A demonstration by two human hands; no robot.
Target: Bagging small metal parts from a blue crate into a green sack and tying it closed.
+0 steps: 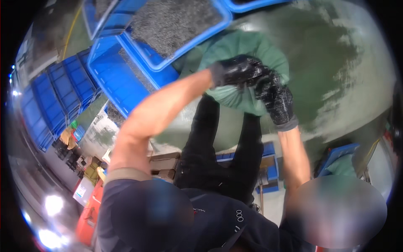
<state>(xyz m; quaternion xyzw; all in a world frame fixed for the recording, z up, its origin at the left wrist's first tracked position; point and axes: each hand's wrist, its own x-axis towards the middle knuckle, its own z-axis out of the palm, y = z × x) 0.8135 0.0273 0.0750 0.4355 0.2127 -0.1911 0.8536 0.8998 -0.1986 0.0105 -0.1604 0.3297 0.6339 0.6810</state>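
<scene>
Both of my hands wear black coated gloves with grey cuffs. They meet over a full green sack [262, 47], whose cloth is drawn into folds toward the middle, under my fingers. My left hand [238, 70] comes in from the left and is closed at the bunched cloth. Touching it from the right, my right hand [275, 95] also has its fingers curled around the gathered part. The exact grip, and whether a tie is there, is hidden by the gloves. The sack rests in front of my legs.
A blue crate [230, 19] full of grey metal shavings [172, 25] stands left of the sack, beside another blue crate [111, 69]. More blue crates [58, 94] line the left. The green floor [319, 63] is worn pale. Another green sack [342, 166] lies at lower right.
</scene>
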